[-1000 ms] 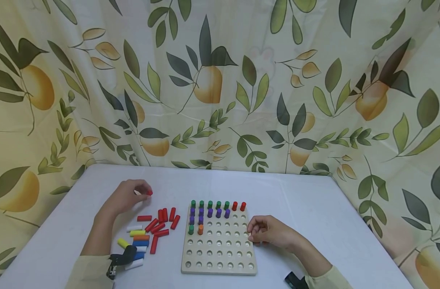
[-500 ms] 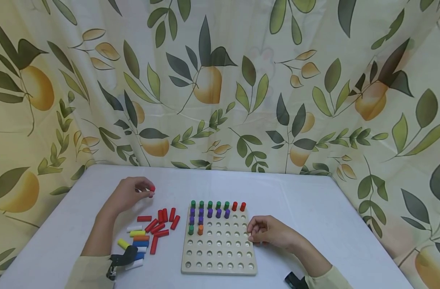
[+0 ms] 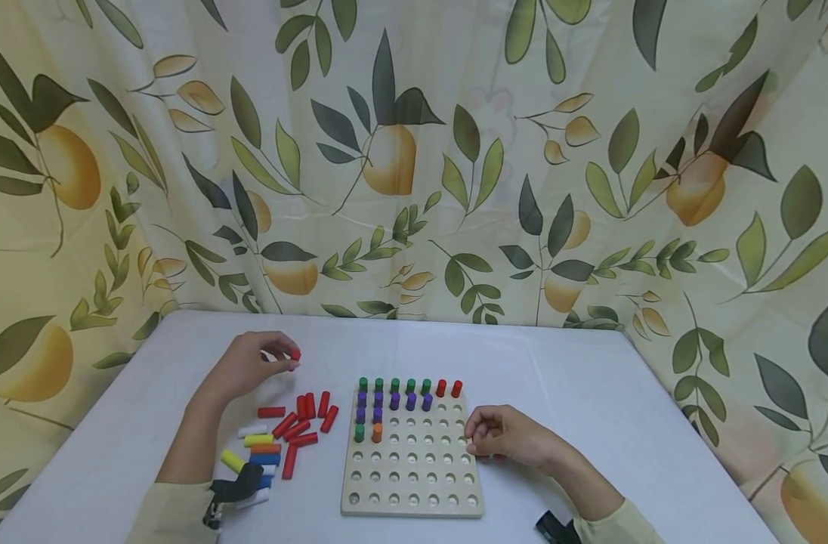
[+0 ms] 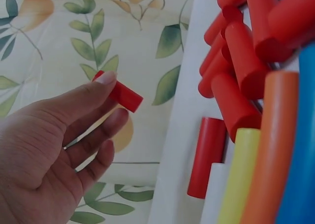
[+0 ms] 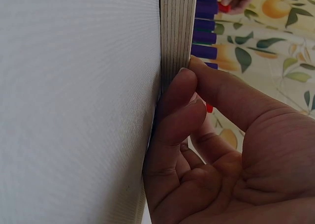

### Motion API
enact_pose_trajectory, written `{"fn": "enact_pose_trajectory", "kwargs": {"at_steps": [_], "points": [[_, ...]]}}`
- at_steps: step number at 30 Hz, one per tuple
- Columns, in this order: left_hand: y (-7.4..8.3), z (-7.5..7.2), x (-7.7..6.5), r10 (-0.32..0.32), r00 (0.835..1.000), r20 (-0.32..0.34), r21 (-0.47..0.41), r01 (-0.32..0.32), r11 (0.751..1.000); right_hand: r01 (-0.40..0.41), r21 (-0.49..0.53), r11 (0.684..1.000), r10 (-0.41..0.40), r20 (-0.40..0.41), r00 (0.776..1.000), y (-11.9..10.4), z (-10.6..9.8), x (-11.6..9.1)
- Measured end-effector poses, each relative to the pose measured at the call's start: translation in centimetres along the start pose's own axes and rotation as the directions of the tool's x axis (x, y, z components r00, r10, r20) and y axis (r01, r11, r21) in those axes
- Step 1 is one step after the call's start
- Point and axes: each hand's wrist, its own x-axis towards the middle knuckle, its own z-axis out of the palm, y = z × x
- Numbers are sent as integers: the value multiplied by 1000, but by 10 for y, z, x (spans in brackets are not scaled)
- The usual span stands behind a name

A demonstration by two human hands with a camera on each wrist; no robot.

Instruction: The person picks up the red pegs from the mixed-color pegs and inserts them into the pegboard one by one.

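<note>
My left hand (image 3: pixel 254 366) is raised over the table's left side, pinching a red peg (image 4: pixel 127 97) between thumb and forefinger. In the left wrist view its other fingers are loosely bent, clear of the peg. A light wooden pegboard (image 3: pixel 414 514) lies flat on the table. Green and red pegs stand in its back row; purple pegs, another green one and an orange peg (image 3: pixel 377 433) stand in front of those. My right hand (image 3: pixel 516 436) holds the board's right edge. The right wrist view has the thumb on the top rim and curled fingers against the layered side (image 5: pixel 176 32).
Loose red pegs (image 3: pixel 296 429) lie between my left hand and the board. Nearer my left sleeve are white, yellow (image 3: pixel 258 439), orange and blue pegs (image 3: pixel 265 459), partly behind the wrist camera (image 3: pixel 237 483). A fruit-patterned curtain (image 3: pixel 414 227) hangs behind the white table (image 3: pixel 543 370).
My left hand has shifted slightly right and a little away from me, carrying the red peg. The right hand and the pegboard stay in place.
</note>
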Motion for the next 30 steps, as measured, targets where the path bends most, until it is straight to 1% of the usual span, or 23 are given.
{"fn": "enact_pose_trajectory", "kwargs": {"at_steps": [8, 14, 20, 25, 30], "points": [[10, 1, 1, 33, 999, 2, -5, -33, 999, 3, 1, 1000, -3, -6, 1000, 3, 0, 0], [17, 1, 0, 32, 999, 1, 2, -32, 999, 2, -6, 1000, -2, -6, 1000, 2, 1, 0], [27, 2, 0, 64, 998, 0, -5, -64, 998, 7, -17, 1000, -7, -9, 1000, 2, 2, 1], [38, 9, 2, 66, 998, 17, -23, -66, 998, 12, -8, 1000, -12, -1, 1000, 0, 2, 1], [46, 19, 5, 88, 996, 33, -26, -87, 996, 11, 6, 1000, -11, 4, 1000, -1, 1, -1]]}}
